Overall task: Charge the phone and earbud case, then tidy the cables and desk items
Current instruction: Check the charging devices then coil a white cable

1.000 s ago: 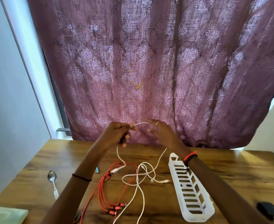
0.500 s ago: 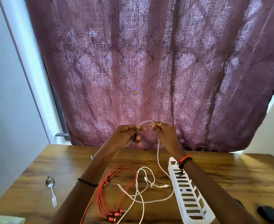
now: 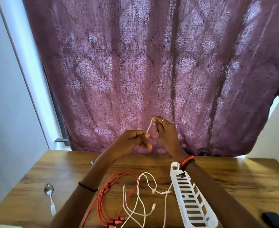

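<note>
thin white charging cable (image 3: pixel 149 127) pinched in left hand (image 3: pixel 133 140) grip | other end closed on by right hand (image 3: pixel 166 134) grip | both raised above brown wooden worktop (image 3: pixel 234 181) | red cable bundle (image 3: pixel 106 199) lying slack

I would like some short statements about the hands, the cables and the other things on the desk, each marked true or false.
1. Both hands hold a stretch of the white cable above the desk. True: the left hand pinches its lower part, the right hand its upper part.
2. The red cable is lifted in the right hand. False: it lies on the wooden desk.
3. A spoon lies on the desk to the left of the cables. True.
4. The white slotted tray holds the coiled cables. False: no cable lies in it; the cables lie beside it.
5. The right hand wears a ring. True.
</note>
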